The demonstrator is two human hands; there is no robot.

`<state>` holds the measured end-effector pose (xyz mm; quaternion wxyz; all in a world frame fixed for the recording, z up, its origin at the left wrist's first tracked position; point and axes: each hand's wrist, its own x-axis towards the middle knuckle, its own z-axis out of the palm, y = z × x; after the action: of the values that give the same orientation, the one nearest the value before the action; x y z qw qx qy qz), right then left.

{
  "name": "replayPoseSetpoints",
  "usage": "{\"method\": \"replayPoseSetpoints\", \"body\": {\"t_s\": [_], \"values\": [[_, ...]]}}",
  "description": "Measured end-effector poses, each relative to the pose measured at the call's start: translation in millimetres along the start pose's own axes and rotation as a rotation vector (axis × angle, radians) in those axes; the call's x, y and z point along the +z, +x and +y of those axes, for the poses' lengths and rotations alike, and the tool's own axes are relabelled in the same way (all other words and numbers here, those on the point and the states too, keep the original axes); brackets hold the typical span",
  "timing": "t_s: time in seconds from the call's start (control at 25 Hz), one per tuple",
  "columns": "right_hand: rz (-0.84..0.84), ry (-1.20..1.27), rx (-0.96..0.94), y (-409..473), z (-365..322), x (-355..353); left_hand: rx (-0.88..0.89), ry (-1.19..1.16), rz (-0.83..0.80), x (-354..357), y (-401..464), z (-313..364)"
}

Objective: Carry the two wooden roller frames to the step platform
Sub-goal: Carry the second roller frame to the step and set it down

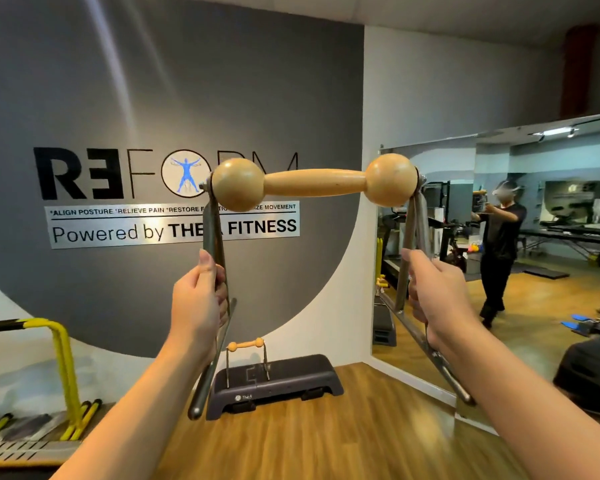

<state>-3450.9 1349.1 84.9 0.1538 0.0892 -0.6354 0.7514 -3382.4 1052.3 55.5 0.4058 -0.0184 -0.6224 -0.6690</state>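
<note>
I hold a wooden roller frame [314, 182] up in front of me: a pale wood bar with two round balls, set on metal legs. My left hand [198, 306] grips the left metal leg and my right hand [437, 299] grips the right one. Ahead on the wooden floor lies the dark step platform [291, 375], against the grey wall. A second, matching roller frame [246, 358] stands upright on the platform's left part.
A yellow and black metal stand [61, 368] is at the left by the wall. A large wall mirror [499, 254] on the right reflects a person and gym gear. A dark rounded object [593, 368] sits at the right edge.
</note>
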Motion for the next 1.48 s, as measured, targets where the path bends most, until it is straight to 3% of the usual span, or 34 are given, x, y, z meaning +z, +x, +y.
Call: {"method": "replayPoseSetpoints", "body": {"t_s": [0.4,1.04,1.48], "values": [[-0.083,-0.029,-0.041,295.6,105.6,69.1,-0.027,-0.04,0.133,106.8,219.4,-164.1],[0.026,-0.075,0.021,669.1,318.4,276.5,-0.066,0.042,0.064,143.5,605.4,-455.0],[-0.051,-0.084,0.065,919.2,453.9,344.7,-0.055,0.004,0.145,220.9,779.7,-632.8]]}}
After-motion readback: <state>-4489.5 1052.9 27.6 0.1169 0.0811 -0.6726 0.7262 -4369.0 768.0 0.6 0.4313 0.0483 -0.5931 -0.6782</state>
